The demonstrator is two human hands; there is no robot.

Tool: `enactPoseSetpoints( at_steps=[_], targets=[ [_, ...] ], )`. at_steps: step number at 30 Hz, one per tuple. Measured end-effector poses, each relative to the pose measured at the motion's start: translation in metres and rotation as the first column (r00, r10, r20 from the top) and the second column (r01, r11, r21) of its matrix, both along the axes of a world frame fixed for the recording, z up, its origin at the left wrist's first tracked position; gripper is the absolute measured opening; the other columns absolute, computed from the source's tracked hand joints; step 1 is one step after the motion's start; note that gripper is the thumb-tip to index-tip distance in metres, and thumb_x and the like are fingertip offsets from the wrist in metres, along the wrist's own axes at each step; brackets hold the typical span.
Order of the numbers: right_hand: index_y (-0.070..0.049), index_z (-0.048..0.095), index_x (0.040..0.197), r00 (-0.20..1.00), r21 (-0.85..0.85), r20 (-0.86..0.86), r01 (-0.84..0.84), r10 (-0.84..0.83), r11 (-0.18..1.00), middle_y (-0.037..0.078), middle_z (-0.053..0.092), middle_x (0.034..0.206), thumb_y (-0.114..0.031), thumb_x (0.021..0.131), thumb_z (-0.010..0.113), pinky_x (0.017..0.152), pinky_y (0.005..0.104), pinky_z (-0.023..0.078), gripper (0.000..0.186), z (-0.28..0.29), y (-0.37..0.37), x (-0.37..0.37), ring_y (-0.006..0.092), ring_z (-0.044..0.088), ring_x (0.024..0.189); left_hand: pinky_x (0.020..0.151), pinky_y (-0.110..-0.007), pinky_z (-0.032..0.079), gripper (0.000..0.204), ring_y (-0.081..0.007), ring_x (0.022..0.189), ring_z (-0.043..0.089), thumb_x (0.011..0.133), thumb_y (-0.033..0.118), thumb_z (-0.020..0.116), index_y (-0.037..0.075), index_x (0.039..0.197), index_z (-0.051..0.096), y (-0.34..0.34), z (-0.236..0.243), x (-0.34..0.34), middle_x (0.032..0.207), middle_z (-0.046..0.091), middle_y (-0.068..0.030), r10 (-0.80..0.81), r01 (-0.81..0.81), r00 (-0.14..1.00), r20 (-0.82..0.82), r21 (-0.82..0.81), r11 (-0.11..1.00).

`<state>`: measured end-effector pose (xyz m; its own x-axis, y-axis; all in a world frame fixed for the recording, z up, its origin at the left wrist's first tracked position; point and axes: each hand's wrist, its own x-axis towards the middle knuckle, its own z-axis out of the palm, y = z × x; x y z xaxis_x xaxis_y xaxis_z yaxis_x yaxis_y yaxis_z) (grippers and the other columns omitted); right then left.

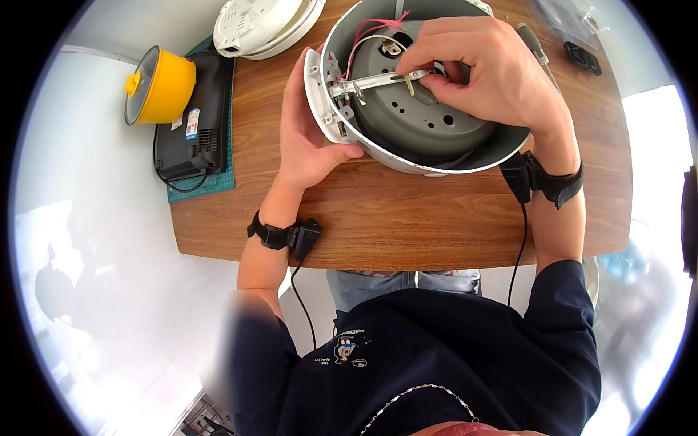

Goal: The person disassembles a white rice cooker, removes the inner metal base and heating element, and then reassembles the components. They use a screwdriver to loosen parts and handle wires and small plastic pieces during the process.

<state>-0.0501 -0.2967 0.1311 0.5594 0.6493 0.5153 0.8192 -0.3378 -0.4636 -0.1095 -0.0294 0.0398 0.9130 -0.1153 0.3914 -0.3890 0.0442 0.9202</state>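
An opened rice cooker body (429,168) rests on the wooden table, its open side facing up and showing a grey metal interior (429,134). On its left side is a white panel (320,102), with my left hand (302,149) wrapped around it, thumb near the rim. A thin metal lever (378,81) reaches from the panel side toward the middle. My right hand (494,69) reaches over the far right rim and pinches the lever's inner end between thumb and fingers. Pink-red wires (360,43) and a white wire run beside the lever.
A white round plastic part (265,29) lies at the back left. Further left, a yellow pot (171,87) sits on a black appliance (190,152) over a green mat (222,182). Back right are a grey-handled tool (534,43), a black object (582,58) and clear plastic (563,25).
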Motion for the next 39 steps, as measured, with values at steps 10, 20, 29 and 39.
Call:
enactPoseSetpoints(
  at_steps=[10,20,29,39],
  targets=[
    [-0.011,0.079,0.097,1.000,-0.010,0.017,0.010,-0.010,1.000,0.001,0.064,0.082,0.004,0.077,0.074,0.056,0.0306,0.043,0.025,0.001,0.001,0.000,0.0141,0.053,0.059,0.124,-0.049,0.037,0.140,-0.0295,0.155,0.036,0.077,0.055,0.092,0.011,0.172,-0.002,0.001,-0.018,0.003,0.174,0.021,-0.0123,-0.046,0.045,0.985,0.167,0.015,0.999],
    [-0.005,0.078,0.097,0.998,-0.019,-0.058,-0.008,0.007,1.000,0.008,0.071,0.087,0.000,0.075,0.074,0.062,0.0324,0.052,0.023,0.010,-0.004,0.003,0.0212,0.065,0.067,0.128,-0.048,0.032,0.133,-0.0302,0.158,0.033,0.072,0.035,0.100,0.008,0.171,0.015,0.009,-0.011,0.004,0.175,0.025,-0.0146,-0.122,0.115,0.985,0.120,0.062,0.991],
    [-0.002,0.077,0.091,0.999,0.043,-0.002,-0.035,0.035,0.998,0.011,0.076,0.088,-0.001,0.072,0.075,0.060,0.0338,0.056,0.019,0.007,-0.004,0.008,0.0244,0.069,0.066,0.125,-0.050,0.037,0.127,-0.0341,0.156,0.036,0.064,0.036,0.102,0.014,0.166,0.031,0.019,-0.014,0.010,0.171,0.028,-0.0189,-0.137,0.097,0.964,0.228,0.179,0.979],
    [-0.002,0.077,0.091,0.999,0.016,-0.009,-0.050,0.050,0.999,0.010,0.075,0.086,-0.002,0.072,0.076,0.059,0.0333,0.054,0.019,0.010,-0.004,0.008,0.0240,0.068,0.065,0.120,-0.049,0.045,0.114,-0.0332,0.151,0.041,0.061,0.030,0.103,0.018,0.159,0.044,0.021,-0.010,0.019,0.165,0.030,-0.0153,-0.180,0.071,0.912,0.369,0.290,0.954]
  ],
)
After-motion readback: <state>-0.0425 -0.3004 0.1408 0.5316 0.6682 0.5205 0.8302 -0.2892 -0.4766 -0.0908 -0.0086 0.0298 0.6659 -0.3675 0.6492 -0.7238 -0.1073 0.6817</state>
